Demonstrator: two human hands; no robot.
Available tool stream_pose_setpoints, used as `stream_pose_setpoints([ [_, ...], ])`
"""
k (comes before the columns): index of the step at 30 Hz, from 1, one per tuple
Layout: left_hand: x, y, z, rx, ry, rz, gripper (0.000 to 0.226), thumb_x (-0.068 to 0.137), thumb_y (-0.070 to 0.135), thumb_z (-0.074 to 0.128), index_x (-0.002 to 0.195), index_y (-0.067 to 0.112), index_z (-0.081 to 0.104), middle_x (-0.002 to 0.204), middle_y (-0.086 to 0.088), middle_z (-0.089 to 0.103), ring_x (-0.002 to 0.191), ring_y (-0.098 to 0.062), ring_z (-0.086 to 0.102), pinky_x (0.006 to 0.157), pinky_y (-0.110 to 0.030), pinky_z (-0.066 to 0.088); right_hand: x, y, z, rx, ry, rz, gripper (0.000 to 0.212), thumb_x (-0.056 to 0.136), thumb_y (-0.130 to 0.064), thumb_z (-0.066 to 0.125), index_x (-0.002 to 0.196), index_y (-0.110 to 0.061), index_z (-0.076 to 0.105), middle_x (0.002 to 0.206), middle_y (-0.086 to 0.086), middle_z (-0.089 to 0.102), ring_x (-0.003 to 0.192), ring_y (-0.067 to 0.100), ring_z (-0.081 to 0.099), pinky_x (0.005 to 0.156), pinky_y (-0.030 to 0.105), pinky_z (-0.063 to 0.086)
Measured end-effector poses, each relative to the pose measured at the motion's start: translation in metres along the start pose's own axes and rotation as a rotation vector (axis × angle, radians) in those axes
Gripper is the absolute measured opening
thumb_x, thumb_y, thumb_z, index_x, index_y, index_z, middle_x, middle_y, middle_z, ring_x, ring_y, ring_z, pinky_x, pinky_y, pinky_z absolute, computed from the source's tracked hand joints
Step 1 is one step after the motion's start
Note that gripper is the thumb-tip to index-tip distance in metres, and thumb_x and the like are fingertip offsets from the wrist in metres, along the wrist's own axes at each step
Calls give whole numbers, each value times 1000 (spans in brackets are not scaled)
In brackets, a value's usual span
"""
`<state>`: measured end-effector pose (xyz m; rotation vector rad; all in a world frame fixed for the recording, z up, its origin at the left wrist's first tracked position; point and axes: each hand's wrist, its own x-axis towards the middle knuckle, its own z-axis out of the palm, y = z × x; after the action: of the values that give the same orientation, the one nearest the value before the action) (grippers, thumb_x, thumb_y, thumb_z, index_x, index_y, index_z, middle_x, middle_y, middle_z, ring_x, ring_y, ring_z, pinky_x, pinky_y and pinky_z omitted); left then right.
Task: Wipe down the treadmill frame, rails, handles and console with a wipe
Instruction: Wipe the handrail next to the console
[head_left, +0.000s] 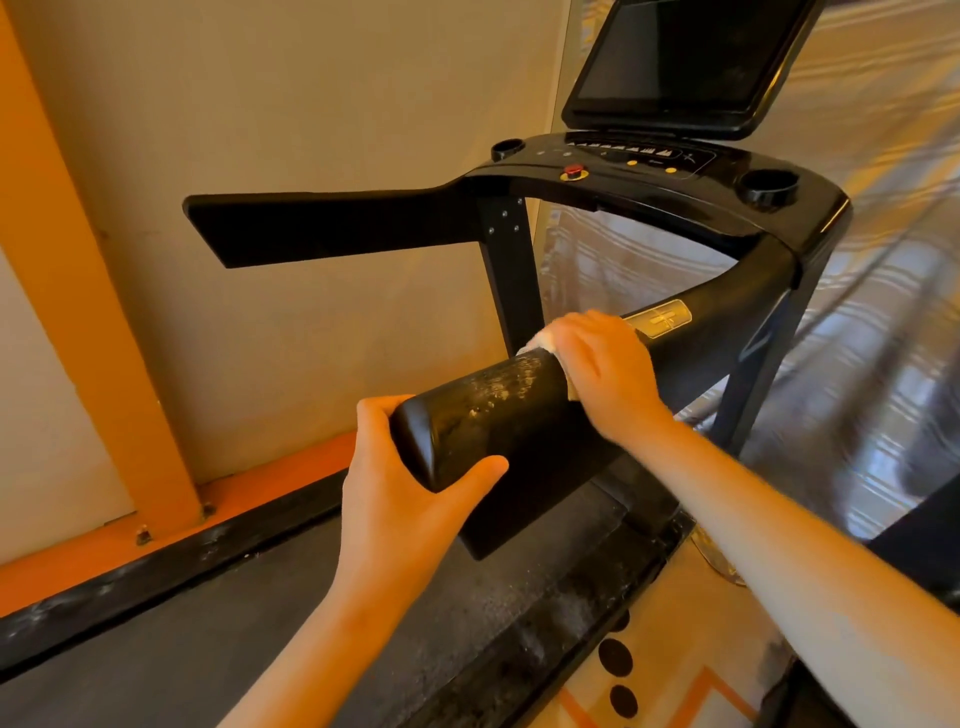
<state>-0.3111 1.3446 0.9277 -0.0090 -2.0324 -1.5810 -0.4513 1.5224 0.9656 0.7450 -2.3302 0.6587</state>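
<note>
A black treadmill fills the view. Its right handle (498, 410) runs toward me, wet and streaked near its end. My left hand (405, 483) grips the handle's near end, thumb over the top side. My right hand (608, 369) wraps over the handle farther up and holds a white wipe (540, 340) against it, just below a gold label (662, 319). The left handle (322, 226) juts out beyond. The console (649, 161) with a red stop button (573, 170) and the dark screen (680, 57) stand at the top.
The dusty running belt (260, 613) and side rail (571, 597) lie below the handle. An orange beam (78, 270) and cream wall stand at the left. Shiny striped sheeting (872, 312) hangs at the right. Two cup holders (769, 187) flank the console.
</note>
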Motion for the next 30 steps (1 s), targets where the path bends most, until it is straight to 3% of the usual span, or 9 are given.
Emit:
stream_pose_setpoints([
  [1, -1, 0, 0, -12, 2, 4, 65, 49, 61, 72, 101, 40, 38, 103, 22, 56, 95, 9, 58, 69, -13, 54, -18, 0, 11, 130, 142, -5, 45, 103, -39, 30, 106, -15, 67, 105, 2, 65, 101, 18, 58, 89, 31, 44],
  [3, -2, -2, 1, -30, 5, 12, 65, 50, 59, 73, 102, 39, 39, 103, 21, 57, 96, 9, 58, 71, -12, 53, -46, -6, 36, 395, 319, 140, 48, 100, -55, 27, 128, -24, 51, 133, -6, 50, 127, 11, 44, 112, 31, 28],
  [6, -2, -3, 0, -34, 7, 21, 65, 50, 59, 73, 102, 39, 39, 104, 21, 57, 97, 9, 58, 73, -9, 51, -66, -19, 60, 315, 431, 185, 52, 103, -48, 22, 143, -17, 35, 151, -2, 32, 143, 4, 21, 119, 22, 6],
  [13, -1, -3, -2, -34, -34, 20, 67, 50, 60, 72, 104, 38, 40, 106, 21, 58, 98, 10, 58, 73, -9, 51, -62, 2, 22, 365, 403, 122, 44, 102, -35, 26, 126, -18, 59, 132, -11, 54, 124, 4, 43, 107, 42, 38],
  [18, -2, -4, -3, -38, -35, 33, 65, 51, 59, 72, 104, 39, 40, 106, 23, 58, 99, 10, 57, 74, -9, 50, -39, 11, 2, 361, 222, 74, 33, 100, -39, 32, 118, -35, 59, 126, -22, 54, 119, -3, 48, 105, 25, 42],
  [22, -2, -3, -2, -49, -29, 33, 64, 51, 59, 72, 104, 40, 40, 103, 28, 57, 99, 12, 57, 73, -9, 51, -16, 7, -1, 244, -55, -13, 36, 98, -46, 26, 122, -38, 52, 129, -9, 57, 120, 3, 47, 107, 22, 34],
  [26, -3, -3, -1, -48, -27, 34, 64, 53, 56, 73, 105, 39, 40, 106, 24, 56, 100, 12, 57, 73, -8, 51, 9, 23, -3, 187, -243, 112, 36, 104, -37, 26, 113, -30, 61, 113, -1, 61, 100, 6, 51, 83, 7, 35],
  [28, -4, -2, -1, -46, -16, 33, 64, 52, 57, 72, 104, 40, 40, 105, 26, 56, 99, 15, 55, 71, -6, 49, 5, 22, 7, 129, -190, 113, 38, 103, -41, 30, 117, -26, 62, 116, -4, 60, 104, 6, 50, 94, 20, 42],
  [30, -4, -2, -1, -54, -14, 34, 64, 52, 57, 72, 105, 40, 40, 104, 29, 57, 100, 13, 56, 72, -7, 49, -14, 16, 28, 117, 32, 25, 24, 100, -35, 42, 120, -37, 55, 124, -11, 55, 112, 4, 48, 108, 31, 36],
])
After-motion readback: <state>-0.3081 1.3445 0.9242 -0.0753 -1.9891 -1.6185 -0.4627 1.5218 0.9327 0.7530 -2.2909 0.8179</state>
